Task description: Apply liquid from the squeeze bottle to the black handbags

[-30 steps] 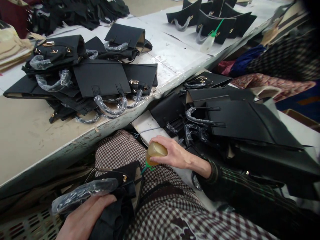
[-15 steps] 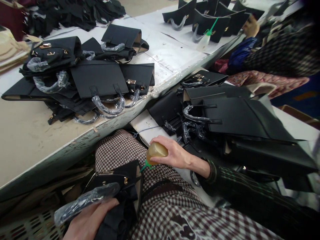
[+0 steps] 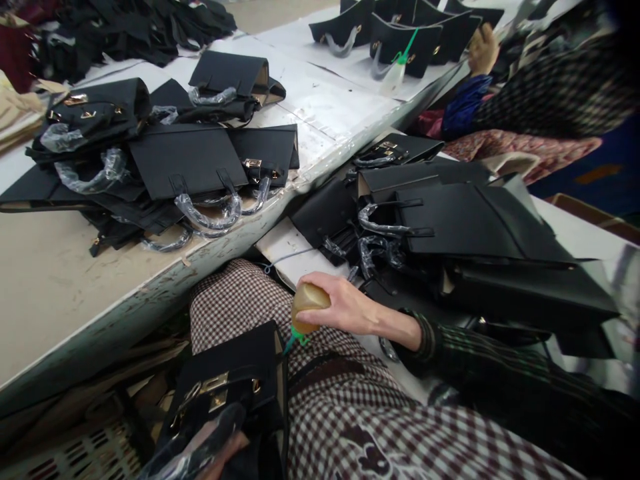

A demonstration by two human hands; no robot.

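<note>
One amber bottle (image 3: 309,307) gripped in right hand (image 3: 347,305), green nozzle (image 3: 297,337) tipped down at side edge of black bag (image 3: 237,353); left hand (image 3: 231,453) partly behind plastic-wrapped handle (image 3: 227,423), grip unclear.

Squeeze bottle (image 3: 306,301): translucent, amber contents, green nozzle, tilted nozzle-down at handbag's side edge; tip contact unclear. Black handbag (image 3: 227,357): gold clasp, plastic-wrapped handle, front panel facing up, on checked cloth (image 3: 237,293) over lap.
</note>
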